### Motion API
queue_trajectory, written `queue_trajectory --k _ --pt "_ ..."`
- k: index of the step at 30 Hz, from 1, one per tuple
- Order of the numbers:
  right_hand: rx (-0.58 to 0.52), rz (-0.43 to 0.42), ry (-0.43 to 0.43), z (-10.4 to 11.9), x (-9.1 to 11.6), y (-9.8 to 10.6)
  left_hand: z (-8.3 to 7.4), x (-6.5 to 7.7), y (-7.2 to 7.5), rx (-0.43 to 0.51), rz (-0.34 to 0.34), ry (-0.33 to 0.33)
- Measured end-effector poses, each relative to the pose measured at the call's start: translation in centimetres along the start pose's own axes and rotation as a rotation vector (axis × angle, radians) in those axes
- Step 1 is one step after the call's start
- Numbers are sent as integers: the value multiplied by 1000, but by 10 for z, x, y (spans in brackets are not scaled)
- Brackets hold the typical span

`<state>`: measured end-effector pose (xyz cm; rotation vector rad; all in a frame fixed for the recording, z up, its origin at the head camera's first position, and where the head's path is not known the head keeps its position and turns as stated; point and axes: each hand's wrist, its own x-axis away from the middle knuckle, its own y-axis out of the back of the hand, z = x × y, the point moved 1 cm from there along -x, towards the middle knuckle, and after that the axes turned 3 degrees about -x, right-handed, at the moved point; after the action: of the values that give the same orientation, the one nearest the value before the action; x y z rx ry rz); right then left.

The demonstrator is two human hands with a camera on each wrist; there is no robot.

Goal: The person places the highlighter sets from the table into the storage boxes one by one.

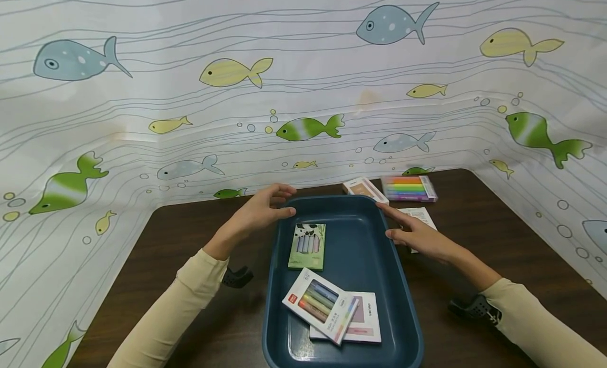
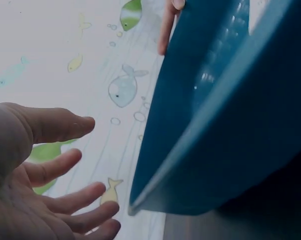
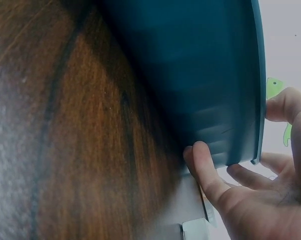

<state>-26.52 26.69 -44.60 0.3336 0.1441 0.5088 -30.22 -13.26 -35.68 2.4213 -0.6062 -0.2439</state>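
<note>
A dark blue tray [image 1: 355, 283] lies on the table. In it are a green box with a panda picture [image 1: 307, 247], a white box of colored sticks [image 1: 322, 304] and, partly beneath that, a white and pink box [image 1: 362, 318]. My left hand [image 1: 265, 210] hovers by the tray's far left corner with fingers spread loosely. The left wrist view shows this hand [image 2: 55, 185] apart from the tray wall [image 2: 185, 165], holding nothing. My right hand [image 1: 417, 233] is at the far right side. In the right wrist view, its fingertips [image 3: 200, 150] touch the outer wall and its thumb meets the rim.
Beyond the tray's far right corner lie a white and tan box [image 1: 365, 189] and a clear pack of rainbow-colored pieces [image 1: 409, 189]. Another white box [image 1: 422, 216] sits partly behind my right hand. A fish-patterned sheet [image 1: 303, 99] rises around the dark wooden table [image 1: 479, 215].
</note>
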Motion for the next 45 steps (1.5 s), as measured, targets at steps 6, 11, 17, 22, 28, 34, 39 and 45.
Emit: queue_trajectory --k 6,11,17,22,28,34,39,45 --pt "-3 -4 3 -1 1 1 13 -4 -3 -43 -23 -95" --pt "-1 1 7 0 1 1 24 -8 -6 -61 -62 -159" --pt "-4 5 6 1 1 -2 41 -10 -7 -36 -94 -117" --pt "3 -3 7 1 2 -4 67 -20 -8 93 -85 -79" --pt "0 -6 1 0 2 -3 89 -28 -13 325 5 -42" --pt "-12 -6 2 -1 -1 -2 96 -30 -18 473 49 -23" --pt "-13 -8 -2 -2 -1 -2 101 -30 -22 534 55 -29" --pt "-30 -13 -1 -2 0 -4 107 -29 -24 511 57 -87"
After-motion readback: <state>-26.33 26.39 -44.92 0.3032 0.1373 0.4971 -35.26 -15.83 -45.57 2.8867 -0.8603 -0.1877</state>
